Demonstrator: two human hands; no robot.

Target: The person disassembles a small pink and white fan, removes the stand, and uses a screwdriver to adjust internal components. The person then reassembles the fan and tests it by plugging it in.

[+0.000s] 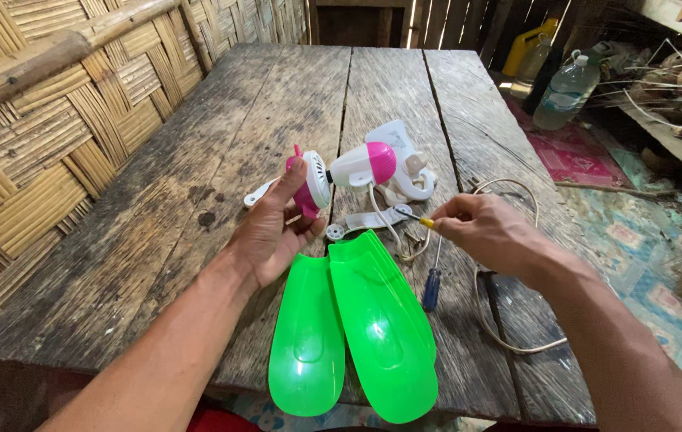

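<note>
The left hand (277,232) is curled round a small pink and white fan motor (314,182), thumb up along its pink back and fingers underneath, so it is closed on the housing near the middle of the wooden surface (197,144). The motor lies with its long axis roughly across the planks, the round white vented face by the thumb and the pink and white body (365,164) running off to the right toward a white stand (405,172). It looks light, hard plastic, stiff but likely brittle at the thin vents, and smooth enough to slip; the thick pink body seems the safest place to grip, not the wire (381,224) trailing from it. The right hand (485,232) pinches a thin yellow-tipped tool (421,219) between thumb and fingertips, its point aimed left toward the motor; the other fingers are folded in. A blue-handled screwdriver (431,288) lies just below, pointing away from the person. Green blades (357,328), glossy and thin, lie stacked at the near edge, their length running toward the person; they would probably flex. A pale cord (509,344) loops at the right, and a flat white strip (369,220) lies between the hands.
</note>
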